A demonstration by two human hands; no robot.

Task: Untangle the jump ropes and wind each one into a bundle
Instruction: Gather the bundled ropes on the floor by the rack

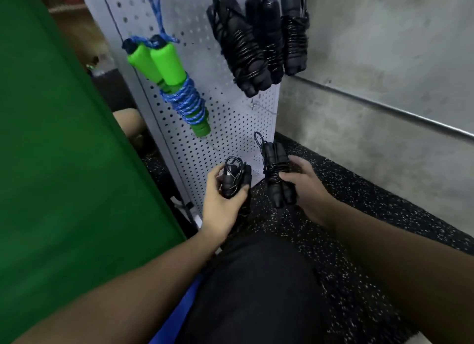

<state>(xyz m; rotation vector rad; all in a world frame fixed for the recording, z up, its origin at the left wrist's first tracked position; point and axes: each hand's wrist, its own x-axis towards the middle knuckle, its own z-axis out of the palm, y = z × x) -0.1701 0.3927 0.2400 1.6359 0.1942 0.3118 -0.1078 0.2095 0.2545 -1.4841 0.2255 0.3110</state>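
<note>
While our left hand [220,197] curls round one black rope bundle [234,181], thumb pressed over its loose cord, our right hand [305,187] grips a second black bundle [278,174] that looks tightly wound. Both bundles sit low, just in front of the bottom edge of the white pegboard [230,128], above the speckled floor [359,195]. Each has its long axis roughly upright, handles down, a cord loop poking out at the top. The right bundle's loop points up at the bare stretch of board, where we make out small hooks [256,105] (hard to read clearly), so we judge the right hand is the nearer one for hanging. Higher up hang three black bundles [259,43] and, to their left, a green-handled rope [169,79] wound in blue cord. Room is tight: the concrete wall [372,61] and its metal rail [384,110] close the right, green cloth [51,151] the left, our knee [256,279] lies near. The left bundle's cord seems slack and may want rewinding.
</note>
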